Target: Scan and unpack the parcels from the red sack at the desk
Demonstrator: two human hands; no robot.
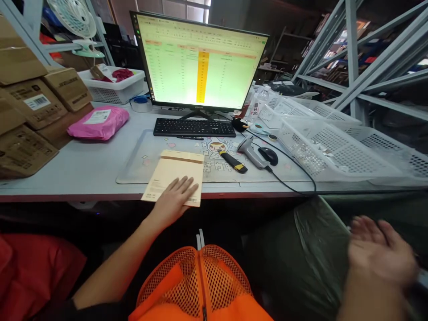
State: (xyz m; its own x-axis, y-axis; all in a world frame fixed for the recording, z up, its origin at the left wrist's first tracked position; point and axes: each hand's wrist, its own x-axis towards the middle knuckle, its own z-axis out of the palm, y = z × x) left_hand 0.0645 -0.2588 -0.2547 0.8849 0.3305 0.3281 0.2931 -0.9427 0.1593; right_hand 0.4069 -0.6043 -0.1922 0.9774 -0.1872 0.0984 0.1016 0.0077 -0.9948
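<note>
A flat cream-coloured paper envelope (180,174) with a brown strip near its top lies on the desk mat, its lower edge at the desk's front edge. My left hand (175,196) rests on its lower part, fingers stretched out flat; the thumb is hidden. Off to the lower right, away from the desk top, my right hand (381,249) is palm up beside a dark green plastic sheet or bag (301,254). Its fingers are loosely curled and somewhat blurred, and I see nothing in them. A black and yellow utility knife (233,162) lies right of the envelope.
Behind the mat (147,151) are a keyboard (194,128) and a monitor (200,62). A barcode scanner (250,153) and mouse (268,156) lie to the right, near white plastic baskets (334,156). At left are a pink parcel (98,123) and stacked cardboard boxes (30,102).
</note>
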